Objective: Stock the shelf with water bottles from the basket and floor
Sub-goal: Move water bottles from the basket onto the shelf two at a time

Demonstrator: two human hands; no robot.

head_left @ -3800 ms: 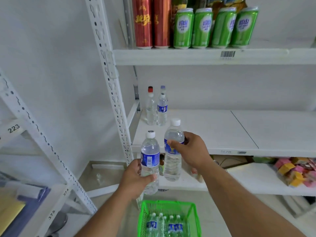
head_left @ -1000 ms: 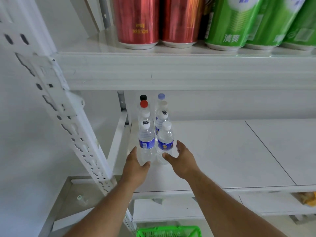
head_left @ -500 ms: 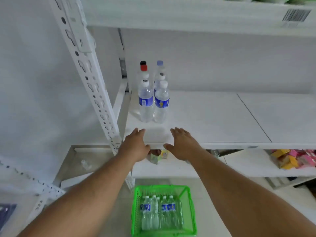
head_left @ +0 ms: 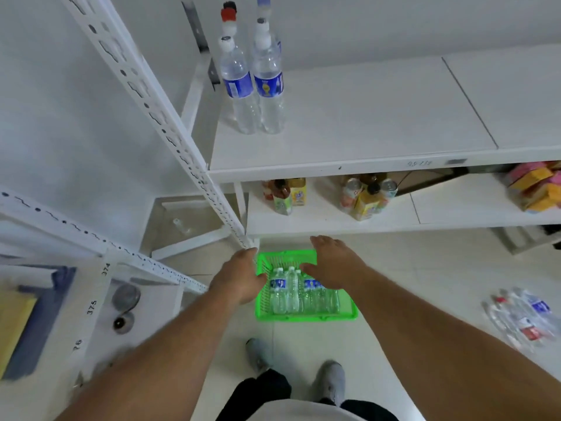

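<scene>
A green plastic basket [head_left: 306, 316] sits on the floor below me with several clear water bottles [head_left: 291, 290] lying in it. My left hand [head_left: 239, 278] hovers over the basket's left rim, fingers relaxed and holding nothing. My right hand [head_left: 334, 262] is spread above the bottles, also holding nothing. On the white middle shelf [head_left: 364, 117], two rows of blue-labelled water bottles [head_left: 268, 83] stand at the far left. More water bottles [head_left: 525, 317] lie on the floor at the right.
A white perforated upright [head_left: 170, 138] rises just left of the basket. The lower shelf [head_left: 321, 220] holds juice bottles, cans and coloured packs. Another rack with numbered labels stands at the left. My shoes [head_left: 331, 381] are on the tiled floor behind the basket.
Both hands let go of the two bottles on the middle shelf and dropped down to the basket. My view tilted downward from the shelf to the floor.
</scene>
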